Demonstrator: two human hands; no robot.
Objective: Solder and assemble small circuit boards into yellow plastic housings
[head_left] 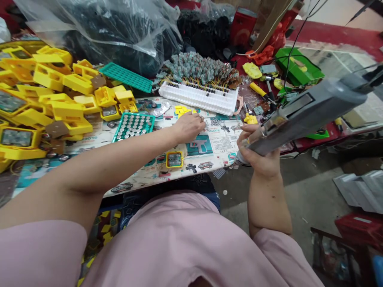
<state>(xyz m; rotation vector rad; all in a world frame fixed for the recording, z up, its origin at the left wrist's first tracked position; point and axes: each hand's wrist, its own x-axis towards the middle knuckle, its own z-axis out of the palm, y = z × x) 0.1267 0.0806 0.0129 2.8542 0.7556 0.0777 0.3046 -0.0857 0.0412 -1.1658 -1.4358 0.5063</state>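
My left hand [191, 126] reaches across the printed board with its fingers bent down together, beside a small pile of screws [214, 122]. Whatever its fingertips may pinch is hidden. My right hand [263, 157] is wrapped round a grey electric screwdriver [299, 113], tilted, its lower end pointing down and left near the board's right edge. In front of me on the board lies a small yellow case [174, 159] with batteries showing in it. Small yellow parts [182, 110] lie just beyond my left hand.
Yellow casings [70, 113] are heaped on the left. A green tray [134, 124] holds button cells. Farther back are a white rack [197, 97] of wired circuit boards and a green lid-like tray [127, 76]. A green bin [299, 65] and hand tools [259, 90] lie right.
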